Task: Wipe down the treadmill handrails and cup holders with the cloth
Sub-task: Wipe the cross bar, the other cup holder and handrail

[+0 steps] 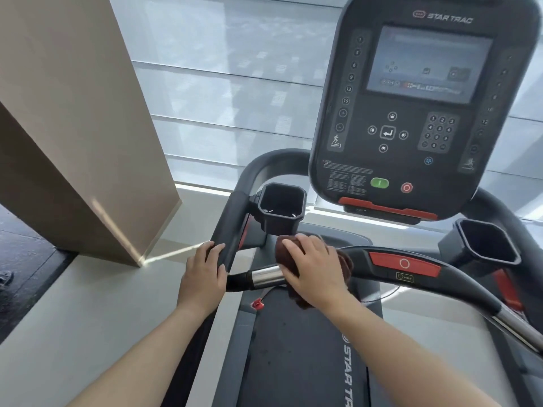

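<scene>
Head view: the right hand (313, 264) lies palm down, fingers spread and curled over the brown cloth (343, 264), pressing it onto the front crossbar handrail (417, 273), just right of the chrome sensor sleeve (266, 276). The left hand (204, 274) wraps loosely around the black left side handrail (232, 230), thumb on top; how tightly it grips is hard to judge. The crossbar runs left to right across the frame, the side rail runs away from the camera toward the left cup holder (282, 208). A right cup holder (487, 243) sits beyond the crossbar. Above, the console (411, 136); below, the dark belt (293, 348). Pale floor, beige pillar (73, 127), shaded window behind.
</scene>
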Motion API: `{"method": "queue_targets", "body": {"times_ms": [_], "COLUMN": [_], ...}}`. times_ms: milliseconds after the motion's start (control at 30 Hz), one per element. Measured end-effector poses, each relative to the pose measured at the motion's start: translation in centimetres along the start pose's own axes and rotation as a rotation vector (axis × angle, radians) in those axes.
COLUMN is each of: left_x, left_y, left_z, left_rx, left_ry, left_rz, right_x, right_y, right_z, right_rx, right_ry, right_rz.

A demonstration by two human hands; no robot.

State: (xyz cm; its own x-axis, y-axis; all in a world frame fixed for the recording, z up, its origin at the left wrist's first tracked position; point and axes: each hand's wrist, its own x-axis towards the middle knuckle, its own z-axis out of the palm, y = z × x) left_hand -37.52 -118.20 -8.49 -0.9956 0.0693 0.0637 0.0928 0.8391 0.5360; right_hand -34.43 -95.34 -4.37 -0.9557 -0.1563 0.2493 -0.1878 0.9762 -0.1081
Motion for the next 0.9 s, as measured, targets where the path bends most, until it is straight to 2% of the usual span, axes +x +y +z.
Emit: {"method": "queue_targets", "body": {"times_ms": [133,233,533,900], "left_x": [0.1,0.4,4.3,10.6], "left_y": [0.0,0.0,0.5,2.1], "left_z": [-0.1,-0.1,-0.5,0.8], "left_rx": [-0.009,-0.017,-0.032,-0.019], "left_ry": [-0.012,-0.046,-0.084,-0.109], "left_rz": [-0.005,-0.020,0.007,-0.026], "right_x": [0.7,1.4,4.8,11.4], "right_y": [2.8,4.4,5.8,6.4], "right_z": [-2.2,-3.6,-4.6,-2.2], "right_rx": [0.197,0.338,0.512,0.622], "right_ry": [0.097,0.167,0.277,0.177], "right_rz": [0.209,0.293,0.306,0.263]}}
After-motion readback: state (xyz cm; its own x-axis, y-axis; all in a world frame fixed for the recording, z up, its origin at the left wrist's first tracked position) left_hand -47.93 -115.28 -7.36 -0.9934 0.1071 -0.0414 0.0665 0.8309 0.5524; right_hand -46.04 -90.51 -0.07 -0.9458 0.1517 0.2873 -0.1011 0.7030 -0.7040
